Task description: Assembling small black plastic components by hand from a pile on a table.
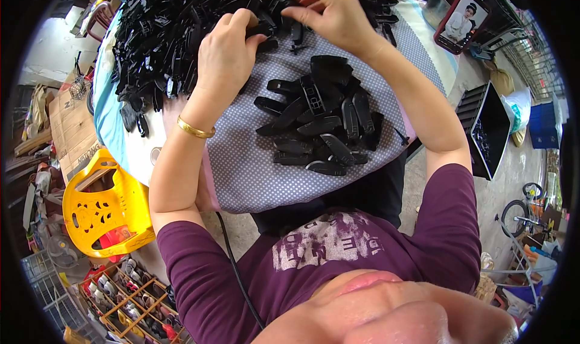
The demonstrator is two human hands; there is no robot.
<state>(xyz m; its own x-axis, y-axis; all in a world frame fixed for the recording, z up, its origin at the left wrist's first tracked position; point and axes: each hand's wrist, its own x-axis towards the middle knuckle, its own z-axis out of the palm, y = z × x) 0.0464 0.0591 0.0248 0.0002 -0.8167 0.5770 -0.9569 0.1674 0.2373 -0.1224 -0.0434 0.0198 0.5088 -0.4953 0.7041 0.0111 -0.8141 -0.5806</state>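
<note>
My left hand (228, 54), with a gold bangle on its wrist, has its thumb and fingers closed on a small black plastic piece (261, 28). Just to the right, my right hand (335, 15) is bent in a pinch at the near edge of a big heap of black plastic parts (172, 33). A dark part shows at its fingertips, too mixed with the heap to make out. Nearer me, a smaller pile of long, rounded black plastic pieces (320, 126) lies on the dotted grey cloth (241, 181) over the table.
A phone (464, 21) with a lit screen stands at the table's far right. A yellow plastic chair (106, 205) is by my left elbow. On the right floor stands a black bin (483, 129). A shoe rack (130, 302) sits lower left. A dark cable (228, 241) hangs beside my left arm.
</note>
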